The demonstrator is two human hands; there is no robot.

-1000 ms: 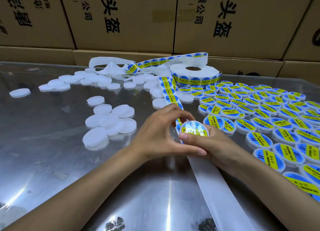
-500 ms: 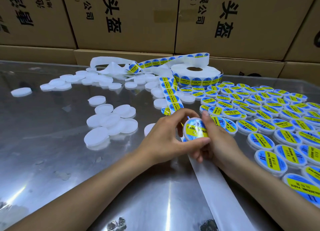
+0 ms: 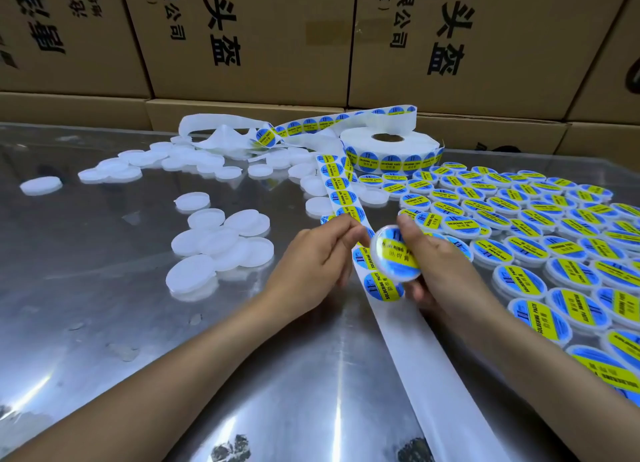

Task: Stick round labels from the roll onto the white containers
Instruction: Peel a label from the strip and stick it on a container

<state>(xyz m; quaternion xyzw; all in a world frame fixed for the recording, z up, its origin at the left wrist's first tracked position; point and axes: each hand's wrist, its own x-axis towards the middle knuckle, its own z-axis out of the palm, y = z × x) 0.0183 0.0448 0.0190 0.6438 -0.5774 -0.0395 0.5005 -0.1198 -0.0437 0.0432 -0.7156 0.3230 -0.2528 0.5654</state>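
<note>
A freshly labelled container [image 3: 396,252] is gripped by the right hand [image 3: 434,264], tilted up off the desk [image 3: 104,323]. The label strip [image 3: 341,193], long axis roughly 11-to-5 o'clock, is pinched by the left hand [image 3: 313,266], which sits at 9 o'clock of the container, so the next label is probably peeled there.

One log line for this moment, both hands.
right hand: holds labelled container | left hand: pinches label strip | unlabelled containers: remain

blue/yellow labels [image 3: 340,189], white containers [image 3: 221,240], brown boxes [image 3: 242,35]
</note>
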